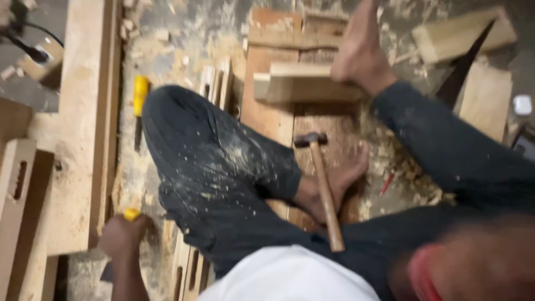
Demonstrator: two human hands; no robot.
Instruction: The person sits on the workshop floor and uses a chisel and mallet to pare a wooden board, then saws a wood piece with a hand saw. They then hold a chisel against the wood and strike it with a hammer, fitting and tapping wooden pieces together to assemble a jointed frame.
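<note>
Motion blur thru-out. Right hand not visible, likely hidden behind blurred shape at lower right, so grip can't tell. Left hand point(122, 235) fisted on yellow-handled tool point(132, 214), blade hidden. Hammer point(324, 189) lies across legs, well apart to the right of that hand.

Left hand point(123, 235) fist hides most of a yellow-handled tool point(131, 214); only the handle tip shows. Right hand hidden behind a blurred red-and-dark shape point(473, 262) at bottom right. Whole frame motion-blurred. Long pale wooden plank point(83, 111) cut off by top edge.
</note>
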